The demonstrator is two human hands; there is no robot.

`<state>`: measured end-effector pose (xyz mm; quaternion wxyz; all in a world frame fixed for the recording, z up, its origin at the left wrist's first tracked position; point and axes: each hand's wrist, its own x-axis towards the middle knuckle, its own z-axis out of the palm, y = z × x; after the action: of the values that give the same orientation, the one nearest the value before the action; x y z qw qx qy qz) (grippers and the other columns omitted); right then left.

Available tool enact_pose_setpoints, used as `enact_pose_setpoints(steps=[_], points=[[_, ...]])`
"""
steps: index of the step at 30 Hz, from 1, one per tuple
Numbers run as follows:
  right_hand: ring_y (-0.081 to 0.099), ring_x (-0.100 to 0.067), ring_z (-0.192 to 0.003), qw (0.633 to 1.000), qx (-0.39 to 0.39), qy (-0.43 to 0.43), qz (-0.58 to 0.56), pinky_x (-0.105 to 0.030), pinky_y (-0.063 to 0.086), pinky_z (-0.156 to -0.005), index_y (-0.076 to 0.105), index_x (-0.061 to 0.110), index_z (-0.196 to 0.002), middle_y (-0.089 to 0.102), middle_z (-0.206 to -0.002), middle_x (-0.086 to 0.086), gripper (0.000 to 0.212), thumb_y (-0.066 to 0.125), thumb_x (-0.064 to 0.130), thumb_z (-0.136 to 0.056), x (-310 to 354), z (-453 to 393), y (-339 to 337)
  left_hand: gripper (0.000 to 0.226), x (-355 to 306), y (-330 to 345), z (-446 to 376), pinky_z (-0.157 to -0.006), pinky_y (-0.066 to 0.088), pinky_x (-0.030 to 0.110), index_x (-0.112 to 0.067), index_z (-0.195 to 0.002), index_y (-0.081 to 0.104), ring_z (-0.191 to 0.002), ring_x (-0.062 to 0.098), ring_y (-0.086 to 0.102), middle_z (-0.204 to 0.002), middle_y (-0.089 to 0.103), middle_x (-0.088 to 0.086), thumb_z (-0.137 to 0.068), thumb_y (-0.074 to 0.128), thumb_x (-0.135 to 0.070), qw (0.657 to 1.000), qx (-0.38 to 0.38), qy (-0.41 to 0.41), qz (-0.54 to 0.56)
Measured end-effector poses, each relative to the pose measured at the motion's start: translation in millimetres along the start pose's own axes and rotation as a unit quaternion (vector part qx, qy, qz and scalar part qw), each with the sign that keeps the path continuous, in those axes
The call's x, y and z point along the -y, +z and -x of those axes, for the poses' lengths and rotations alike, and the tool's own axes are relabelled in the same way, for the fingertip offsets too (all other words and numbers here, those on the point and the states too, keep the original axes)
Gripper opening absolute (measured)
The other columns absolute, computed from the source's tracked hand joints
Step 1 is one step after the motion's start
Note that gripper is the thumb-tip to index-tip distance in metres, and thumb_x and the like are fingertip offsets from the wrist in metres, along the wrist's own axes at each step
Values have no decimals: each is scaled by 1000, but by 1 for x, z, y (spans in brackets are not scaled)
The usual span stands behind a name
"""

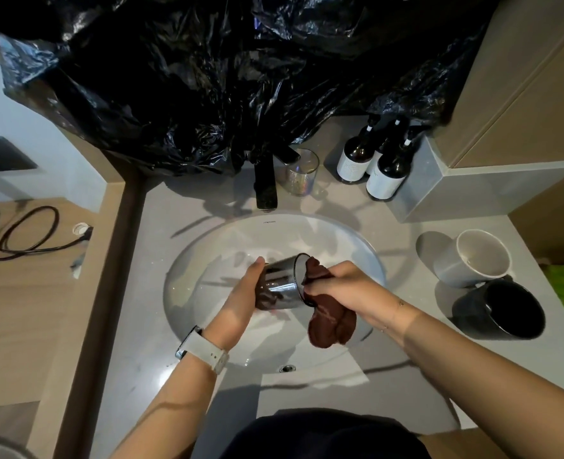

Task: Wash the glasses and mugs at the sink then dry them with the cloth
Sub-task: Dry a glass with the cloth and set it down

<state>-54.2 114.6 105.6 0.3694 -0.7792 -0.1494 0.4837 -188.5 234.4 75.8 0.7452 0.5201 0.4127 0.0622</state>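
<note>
A clear glass lies tilted on its side in mid-air over the sink, at the centre of the frame, its open mouth facing right. The left hand grips the glass from below and behind, thumb up along its base and fingers curled underneath. The right hand clutches a dark red-brown cloth, fingers closed around it; one end of the cloth is pushed against the rim of the glass and the rest hangs down below the hand. Some of the cloth shows through the glass wall. The left wrist wears a watch with a pale strap.

The sink is an oval white basin set in a grey counter. A black tap stands at its upper edge. Just right of the tap stands a second glass, upright. Further right, in the upper right of the frame, three dark bottles with white labels stand close together. On the counter at the right edge of the sink, a grey mug and a black mug lean on their sides, the grey one above the black one, touching or nearly so. Crumpled black plastic covers the top of the frame. At the left, a black cable loops across a wooden surface.
</note>
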Motion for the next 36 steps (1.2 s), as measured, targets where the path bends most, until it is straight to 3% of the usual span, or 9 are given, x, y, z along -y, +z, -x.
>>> enact_pose_setpoints(steps=[3,6,9,13,16,21,26,31,36], points=[[60,-22,-63,997,36,1,69,-27,48,-63,69,-4,-82,62,-65,-8,16,71,11,-78,16,0,-12,24,0,-17,3,-86,46,12,-20,-118,61,-107,10,63,-106,70,-12,-102,49,-34,977,54,180,-99],[56,-17,-61,988,69,-21,134,-22,45,-58,66,5,-75,58,-63,-4,9,71,11,-78,33,2,-13,67,-6,-23,6,-96,47,19,-35,-136,46,-117,8,60,-125,65,-8,-77,69,-56,915,158,271,-253],[59,-17,-64,989,85,-40,111,-24,47,-63,69,0,-81,62,-67,-5,14,72,15,-80,41,-1,-13,72,-10,-16,4,-89,46,13,-44,-124,47,-103,-3,63,-109,66,-21,-61,75,-67,888,54,323,-324],[68,-20,-83,976,19,-89,-199,-23,53,-78,71,10,-95,74,-83,-2,10,67,17,-89,32,0,-11,58,-12,-8,5,-86,56,32,-27,-111,65,-98,16,70,-99,74,-6,-65,69,-62,979,-51,195,-35],[67,-6,-95,943,-95,-231,-220,-21,48,-89,69,21,-100,74,-94,11,12,64,14,-92,8,14,4,66,-14,4,12,-74,59,40,-11,-117,68,-92,30,72,-107,73,18,-77,65,-64,989,-46,50,129],[39,-3,-138,909,-120,-396,51,-16,32,-111,57,26,-130,53,-142,9,47,61,6,-87,-19,23,38,43,-13,39,26,-95,54,44,-17,-111,73,-102,22,72,-108,76,7,-95,52,-51,988,-31,35,149],[65,0,-100,945,-145,-270,-115,-25,47,-91,65,26,-112,72,-104,7,17,57,21,-98,-11,9,31,53,-6,51,33,-96,54,50,-15,-114,71,-102,26,72,-107,75,10,-86,57,-58,988,-63,37,138],[32,-6,-142,887,-118,-430,121,-21,27,-116,48,26,-139,44,-146,15,47,57,25,-93,-27,25,50,48,-8,43,24,-96,54,43,-13,-113,71,-103,20,72,-106,76,6,-89,60,-53,978,-105,20,182],[41,3,-131,948,-109,-298,-10,-25,31,-115,52,32,-131,47,-145,11,31,50,30,-99,-9,3,37,51,-4,50,28,-94,55,45,-16,-117,70,-101,25,72,-107,76,10,-92,52,-57,979,-93,-1,183]])
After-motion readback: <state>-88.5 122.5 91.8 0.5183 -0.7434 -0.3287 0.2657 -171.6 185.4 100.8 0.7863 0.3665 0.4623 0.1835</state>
